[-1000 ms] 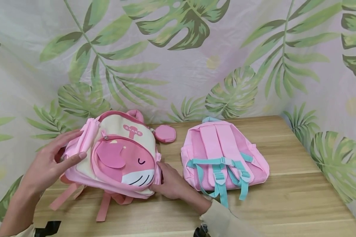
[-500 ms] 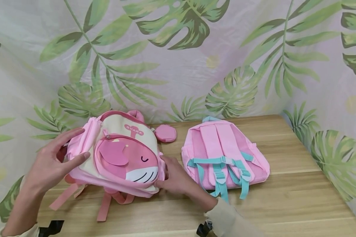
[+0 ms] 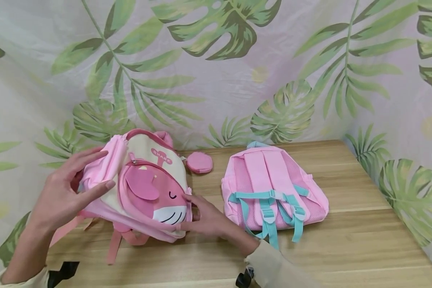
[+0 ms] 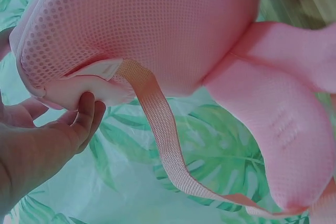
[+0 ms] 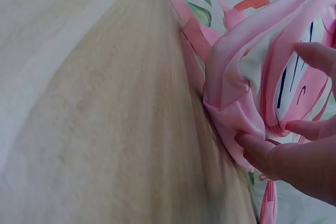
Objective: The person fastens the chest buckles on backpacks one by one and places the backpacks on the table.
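A pink and cream children's backpack [image 3: 155, 176], with a whale face and the word SHARK on its front, leans back at the left of the table. My left hand [image 3: 63, 192] grips its left side, thumb toward the front and fingers at the side pocket. In the left wrist view, fingertips bend against the lower edge beside the mesh back panel [image 4: 142, 30] and a webbing strap [image 4: 157, 108]. My right hand [image 3: 209, 218] holds the lower right side, its fingers on the front and side pocket [image 5: 241, 114] in the right wrist view.
A second pink backpack [image 3: 263, 168] lies to the right, its shoulder straps and teal webbing [image 3: 268, 218] facing up. A small round pink pouch [image 3: 199, 163] hangs beside the first bag. Behind the wooden table [image 3: 353, 240] hangs a leaf-printed cloth [image 3: 209, 88].
The held backpack first shifts slightly right, then back left, and its left side turns up more. Its loose straps swing left. My right hand's fingers now reach further over its front.
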`<control>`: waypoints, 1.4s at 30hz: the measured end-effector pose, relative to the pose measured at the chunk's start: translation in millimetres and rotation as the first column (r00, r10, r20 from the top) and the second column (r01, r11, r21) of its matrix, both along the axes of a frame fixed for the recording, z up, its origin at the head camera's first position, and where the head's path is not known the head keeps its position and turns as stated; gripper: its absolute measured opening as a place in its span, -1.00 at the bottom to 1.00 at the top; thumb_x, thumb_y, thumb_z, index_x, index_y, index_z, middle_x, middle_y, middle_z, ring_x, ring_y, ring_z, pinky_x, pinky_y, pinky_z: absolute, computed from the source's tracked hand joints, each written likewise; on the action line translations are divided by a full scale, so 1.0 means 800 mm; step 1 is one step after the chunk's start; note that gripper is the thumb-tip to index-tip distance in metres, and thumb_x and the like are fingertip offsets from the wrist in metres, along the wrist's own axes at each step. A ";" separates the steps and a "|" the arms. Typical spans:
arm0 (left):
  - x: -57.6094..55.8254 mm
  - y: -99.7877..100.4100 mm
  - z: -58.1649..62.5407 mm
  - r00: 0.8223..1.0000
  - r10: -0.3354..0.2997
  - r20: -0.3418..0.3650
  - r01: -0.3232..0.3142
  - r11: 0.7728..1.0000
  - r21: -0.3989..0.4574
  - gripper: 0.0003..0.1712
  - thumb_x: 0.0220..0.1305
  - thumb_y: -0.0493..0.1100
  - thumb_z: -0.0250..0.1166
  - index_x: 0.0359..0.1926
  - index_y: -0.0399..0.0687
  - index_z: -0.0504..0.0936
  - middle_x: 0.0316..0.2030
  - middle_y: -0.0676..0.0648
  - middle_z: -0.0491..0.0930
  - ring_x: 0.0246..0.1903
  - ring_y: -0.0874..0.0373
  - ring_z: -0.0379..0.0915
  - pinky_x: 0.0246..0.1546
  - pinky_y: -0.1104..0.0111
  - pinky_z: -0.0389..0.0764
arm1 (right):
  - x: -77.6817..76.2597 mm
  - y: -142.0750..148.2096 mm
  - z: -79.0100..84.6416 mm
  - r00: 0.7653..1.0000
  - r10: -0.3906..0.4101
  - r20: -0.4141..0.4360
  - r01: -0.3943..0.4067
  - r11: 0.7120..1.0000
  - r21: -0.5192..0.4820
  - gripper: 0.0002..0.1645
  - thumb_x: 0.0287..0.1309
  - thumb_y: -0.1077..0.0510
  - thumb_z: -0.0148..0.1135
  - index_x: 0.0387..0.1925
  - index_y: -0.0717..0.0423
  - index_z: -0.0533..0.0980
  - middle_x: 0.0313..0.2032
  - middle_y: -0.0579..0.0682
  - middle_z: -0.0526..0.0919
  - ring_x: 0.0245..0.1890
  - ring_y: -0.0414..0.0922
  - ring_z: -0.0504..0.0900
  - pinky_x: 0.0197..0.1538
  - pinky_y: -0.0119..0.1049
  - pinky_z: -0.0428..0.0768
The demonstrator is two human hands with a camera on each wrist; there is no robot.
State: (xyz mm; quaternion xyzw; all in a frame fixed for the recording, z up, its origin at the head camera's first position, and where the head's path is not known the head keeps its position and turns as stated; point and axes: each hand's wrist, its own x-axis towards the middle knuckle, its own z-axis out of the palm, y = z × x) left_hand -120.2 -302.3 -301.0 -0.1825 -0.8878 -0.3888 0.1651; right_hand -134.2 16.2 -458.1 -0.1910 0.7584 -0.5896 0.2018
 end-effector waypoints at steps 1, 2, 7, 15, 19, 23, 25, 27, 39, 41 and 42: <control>0.000 0.002 0.002 1.000 0.001 -0.007 -0.001 1.000 -0.006 -0.15 0.12 -0.45 0.55 0.46 -0.08 0.57 0.47 0.22 0.44 0.16 0.59 0.49 0.02 0.84 0.45 | -0.001 -0.001 -0.001 1.000 -0.003 0.021 0.003 1.000 -0.010 0.06 0.25 -0.07 0.56 0.66 -0.09 0.24 0.58 0.01 0.30 0.50 -0.02 0.45 0.39 -0.21 0.62; 0.000 0.004 0.004 1.000 0.002 -0.014 -0.002 1.000 -0.011 -0.15 0.11 -0.45 0.56 0.46 -0.08 0.58 0.47 0.21 0.45 0.17 0.59 0.48 0.03 0.85 0.43 | -0.001 -0.003 -0.001 0.999 -0.008 0.033 0.009 1.000 -0.014 0.04 0.26 -0.08 0.55 0.65 -0.10 0.25 0.57 0.00 0.31 0.49 -0.02 0.46 0.39 -0.20 0.62; -0.005 0.012 0.008 0.999 -0.032 -0.038 0.032 0.999 -0.001 -0.17 0.09 -0.49 0.53 0.43 -0.12 0.60 0.47 0.13 0.45 0.17 0.51 0.49 0.03 0.84 0.44 | -0.002 -0.009 -0.004 0.998 -0.041 0.051 0.041 0.999 -0.015 0.00 0.29 -0.11 0.53 0.63 -0.07 0.28 0.52 -0.04 0.40 0.46 -0.05 0.47 0.41 -0.14 0.62; -0.010 0.025 0.014 0.996 -0.053 -0.076 0.056 0.998 0.034 -0.27 0.10 -0.49 0.49 0.35 -0.21 0.64 0.41 0.02 0.44 0.20 0.38 0.46 0.13 0.82 0.44 | 0.001 -0.023 -0.009 0.994 -0.062 0.085 0.070 0.994 -0.086 -0.03 0.29 -0.05 0.54 0.60 0.01 0.31 0.47 -0.02 0.48 0.44 -0.05 0.50 0.43 -0.15 0.60; -0.010 0.030 0.018 0.996 -0.059 -0.067 0.061 0.998 0.029 -0.29 0.11 -0.48 0.50 0.34 -0.19 0.65 0.42 0.02 0.44 0.22 0.35 0.43 0.16 0.81 0.43 | -0.002 -0.028 -0.014 0.994 -0.067 0.086 0.074 0.993 -0.089 -0.03 0.26 -0.06 0.56 0.59 -0.02 0.32 0.48 -0.05 0.48 0.47 -0.04 0.49 0.46 -0.13 0.57; -0.010 0.034 0.023 0.996 -0.070 -0.052 0.070 0.997 0.012 -0.26 0.11 -0.45 0.52 0.36 -0.13 0.64 0.44 0.00 0.42 0.28 0.34 0.37 0.23 0.81 0.38 | -0.007 -0.032 -0.019 0.994 -0.061 0.087 0.071 0.991 -0.111 -0.04 0.24 -0.06 0.57 0.58 -0.04 0.34 0.47 -0.09 0.49 0.46 -0.05 0.48 0.48 -0.14 0.55; -0.011 0.036 0.026 0.996 -0.073 -0.049 0.073 0.997 0.000 -0.23 0.11 -0.43 0.53 0.39 -0.09 0.63 0.45 0.00 0.41 0.30 0.35 0.35 0.23 0.82 0.37 | -0.008 -0.034 -0.021 0.994 -0.057 0.088 0.068 0.989 -0.131 -0.05 0.24 -0.04 0.57 0.57 -0.03 0.35 0.46 -0.10 0.50 0.45 -0.07 0.49 0.48 -0.15 0.54; -0.011 0.038 0.028 0.996 -0.075 -0.049 0.074 0.997 -0.010 -0.19 0.11 -0.42 0.53 0.42 -0.04 0.60 0.45 0.03 0.42 0.31 0.37 0.34 0.23 0.82 0.36 | -0.009 -0.036 -0.023 0.995 -0.053 0.084 0.065 0.987 -0.144 -0.05 0.23 -0.03 0.57 0.56 -0.02 0.35 0.44 -0.11 0.51 0.42 -0.10 0.50 0.48 -0.16 0.54; -0.020 0.046 0.025 0.996 -0.082 -0.044 0.082 0.997 0.000 -0.07 0.12 -0.45 0.53 0.53 -0.06 0.48 0.36 0.22 0.46 0.05 0.34 0.47 0.00 0.80 0.48 | -0.007 -0.042 -0.020 0.993 -0.057 0.105 0.075 0.982 -0.173 -0.08 0.23 0.03 0.56 0.54 0.01 0.36 0.44 -0.06 0.51 0.41 -0.06 0.53 0.50 -0.09 0.53; -0.020 0.045 0.021 0.996 -0.074 -0.042 0.076 0.997 0.031 -0.06 0.10 -0.48 0.53 0.53 -0.11 0.46 0.32 0.21 0.49 0.07 0.36 0.50 0.04 0.80 0.50 | -0.007 -0.038 -0.020 0.993 -0.054 0.104 0.071 0.982 -0.172 -0.08 0.24 0.04 0.56 0.54 0.02 0.35 0.45 -0.06 0.50 0.42 -0.05 0.53 0.50 -0.07 0.53; -0.020 0.045 0.019 0.997 -0.068 -0.038 0.069 0.996 0.047 -0.06 0.10 -0.49 0.53 0.52 -0.12 0.46 0.30 0.21 0.51 0.08 0.37 0.52 0.05 0.79 0.50 | -0.007 -0.037 -0.019 0.993 -0.055 0.106 0.073 0.984 -0.166 -0.08 0.24 0.03 0.56 0.55 0.01 0.35 0.44 -0.07 0.50 0.42 -0.05 0.54 0.49 -0.07 0.53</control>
